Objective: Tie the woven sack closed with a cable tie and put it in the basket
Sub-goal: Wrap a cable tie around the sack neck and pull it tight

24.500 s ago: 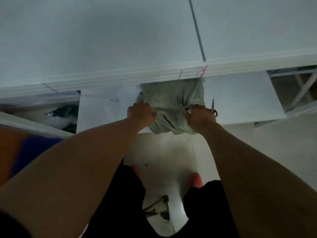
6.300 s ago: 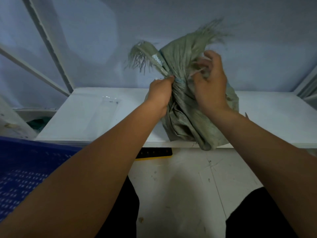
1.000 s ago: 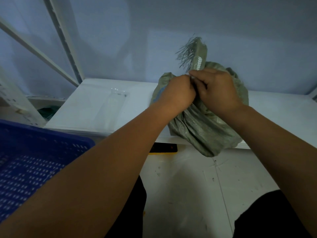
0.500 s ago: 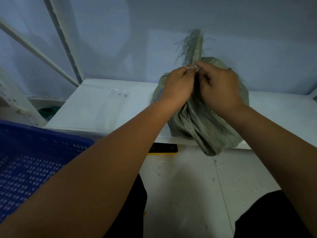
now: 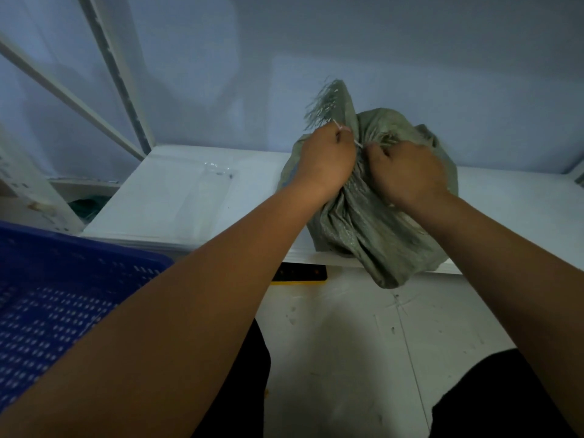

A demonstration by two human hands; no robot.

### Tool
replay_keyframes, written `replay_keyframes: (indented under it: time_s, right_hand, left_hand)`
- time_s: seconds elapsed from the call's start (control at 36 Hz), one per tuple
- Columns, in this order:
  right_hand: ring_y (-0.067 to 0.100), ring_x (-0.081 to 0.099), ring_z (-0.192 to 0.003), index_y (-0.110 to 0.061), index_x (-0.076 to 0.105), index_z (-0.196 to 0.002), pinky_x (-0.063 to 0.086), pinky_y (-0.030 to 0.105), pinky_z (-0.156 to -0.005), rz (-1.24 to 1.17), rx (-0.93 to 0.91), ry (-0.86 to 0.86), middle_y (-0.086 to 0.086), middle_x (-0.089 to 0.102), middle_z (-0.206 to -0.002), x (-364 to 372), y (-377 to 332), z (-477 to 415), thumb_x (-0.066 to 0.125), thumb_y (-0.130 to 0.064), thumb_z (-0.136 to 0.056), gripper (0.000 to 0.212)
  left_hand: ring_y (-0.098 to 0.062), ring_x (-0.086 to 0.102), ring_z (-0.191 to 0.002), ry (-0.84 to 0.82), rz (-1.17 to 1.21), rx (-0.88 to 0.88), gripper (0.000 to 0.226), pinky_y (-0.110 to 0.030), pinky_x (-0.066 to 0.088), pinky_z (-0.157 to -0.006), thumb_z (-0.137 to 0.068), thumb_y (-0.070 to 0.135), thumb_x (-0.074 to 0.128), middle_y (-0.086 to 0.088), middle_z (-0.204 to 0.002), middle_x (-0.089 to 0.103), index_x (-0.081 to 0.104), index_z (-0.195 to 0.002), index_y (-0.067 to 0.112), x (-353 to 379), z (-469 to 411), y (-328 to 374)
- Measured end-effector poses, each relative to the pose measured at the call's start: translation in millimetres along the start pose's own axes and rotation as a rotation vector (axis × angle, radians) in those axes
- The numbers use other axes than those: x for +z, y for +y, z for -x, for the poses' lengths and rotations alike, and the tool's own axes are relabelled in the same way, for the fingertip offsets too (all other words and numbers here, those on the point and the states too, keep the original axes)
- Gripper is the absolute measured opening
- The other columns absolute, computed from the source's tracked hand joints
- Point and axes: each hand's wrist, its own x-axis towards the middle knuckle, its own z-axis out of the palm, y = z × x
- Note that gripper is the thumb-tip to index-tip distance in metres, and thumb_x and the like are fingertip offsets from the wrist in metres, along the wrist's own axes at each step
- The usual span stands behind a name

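The sack (image 5: pixel 373 229) sat on the shelf (image 5: pixel 177 200), overhanging its front edge; the basket (image 5: pixel 60 295) lay left, nearer.

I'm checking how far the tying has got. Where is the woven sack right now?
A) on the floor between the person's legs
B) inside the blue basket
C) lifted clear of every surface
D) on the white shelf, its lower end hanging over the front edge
D: the woven sack sits on the white shelf, its lower end drooping past the edge, while the left hand and right hand grip its gathered neck; the blue basket shows no sack.
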Motion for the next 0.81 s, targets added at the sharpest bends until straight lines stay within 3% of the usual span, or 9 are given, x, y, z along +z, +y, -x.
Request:
replay_keyframes:
  time_s: [0.08, 0.17, 0.28, 0.42, 0.47, 0.53, 0.58, 0.69, 0.81]
  right_hand:
    - [0.021, 0.060, -0.078, -0.015, 0.070, -0.087, 0.045, 0.036, -0.078, -0.299, 0.179, -0.149, 0.002, 0.066, -0.084, -4, -1, 1, 0.032, -0.064, -0.097, 0.062]
    - [0.020, 0.063, -0.111, -0.025, 0.066, -0.130, 0.044, 0.037, -0.106, -0.703, 0.334, -0.300, -0.005, 0.067, -0.118, -13, -7, 3, 0.044, -0.074, -0.089, 0.068]
    - [0.014, 0.063, -0.120, -0.034, 0.064, -0.129, 0.044, 0.039, -0.110, -0.930, 0.280, -0.410, -0.007, 0.067, -0.128, -18, -9, 8, 0.044, -0.067, -0.097, 0.050]
    - [0.017, 0.047, -0.139, -0.035, 0.048, -0.149, 0.035, 0.050, -0.117, -1.058, 0.407, -0.499, -0.004, 0.049, -0.153, -23, -17, 5, 0.053, -0.079, -0.084, 0.078]
    - [0.015, 0.052, -0.132, -0.033, 0.055, -0.142, 0.042, 0.045, -0.109, -1.072, 0.468, -0.492, -0.005, 0.057, -0.145, -23, -20, 6, 0.057, -0.074, -0.086, 0.070]
    - [0.011, 0.062, -0.112, -0.029, 0.066, -0.123, 0.050, 0.034, -0.084, -1.099, 0.527, -0.460, -0.006, 0.069, -0.121, -23, -21, 7, 0.058, -0.064, -0.092, 0.047]
    - [0.010, 0.065, -0.095, -0.026, 0.069, -0.106, 0.047, 0.029, -0.068, -1.124, 0.585, -0.420, -0.004, 0.072, -0.106, -24, -20, 7, 0.057, -0.054, -0.097, 0.032]
    - [0.009, 0.064, -0.070, -0.020, 0.065, -0.087, 0.046, 0.020, -0.053, -1.174, 0.688, -0.343, -0.003, 0.070, -0.085, -21, -19, 7, 0.049, -0.041, -0.103, 0.031]
    - [0.009, 0.063, -0.068, -0.018, 0.063, -0.087, 0.045, 0.020, -0.050, -1.193, 0.743, -0.236, -0.002, 0.067, -0.083, -15, -16, 3, 0.049, -0.035, -0.104, 0.028]
  left_hand:
    - [-0.007, 0.046, -0.060, -0.013, -0.009, 0.005, 0.032, -0.025, 0.035, -0.056, -0.100, 0.019, 0.038, 0.004, -0.067, 0.051, 0.046, -0.069, 0.015, -1, 0, 0]
    - [-0.008, 0.044, -0.058, -0.033, -0.043, 0.052, 0.029, -0.025, 0.034, -0.057, -0.099, 0.019, 0.040, 0.005, -0.064, 0.049, 0.047, -0.071, 0.014, -1, 3, 0]
    - [-0.009, 0.046, -0.056, -0.083, -0.136, 0.167, 0.029, -0.026, 0.037, -0.056, -0.098, 0.019, 0.041, 0.000, -0.064, 0.053, 0.058, -0.081, 0.002, 1, 7, 1]
    - [-0.001, 0.042, -0.048, -0.165, -0.430, 0.399, 0.022, -0.029, 0.037, -0.058, -0.098, 0.021, 0.043, 0.012, -0.057, 0.046, 0.051, -0.079, 0.015, 1, 15, 2]
    - [0.000, 0.042, -0.049, -0.208, -0.460, 0.433, 0.019, -0.027, 0.029, -0.050, -0.099, 0.021, 0.044, 0.014, -0.059, 0.043, 0.048, -0.080, 0.018, 3, 17, 2]
    - [-0.002, 0.043, -0.051, -0.235, -0.450, 0.450, 0.020, -0.024, 0.026, -0.046, -0.099, 0.021, 0.044, 0.010, -0.060, 0.045, 0.050, -0.081, 0.016, 4, 18, 1]
    - [-0.003, 0.043, -0.052, -0.259, -0.445, 0.456, 0.021, -0.021, 0.024, -0.046, -0.100, 0.020, 0.044, 0.008, -0.061, 0.046, 0.052, -0.081, 0.014, 6, 18, 0]
    - [0.000, 0.044, -0.054, -0.351, -0.399, 0.420, 0.020, -0.022, 0.027, -0.048, -0.100, 0.018, 0.043, 0.011, -0.062, 0.047, 0.053, -0.083, 0.015, 7, 19, 1]
    - [-0.001, 0.048, -0.058, -0.411, -0.402, 0.440, 0.022, -0.026, 0.033, -0.051, -0.100, 0.019, 0.042, 0.008, -0.066, 0.053, 0.063, -0.100, 0.010, 5, 20, 3]
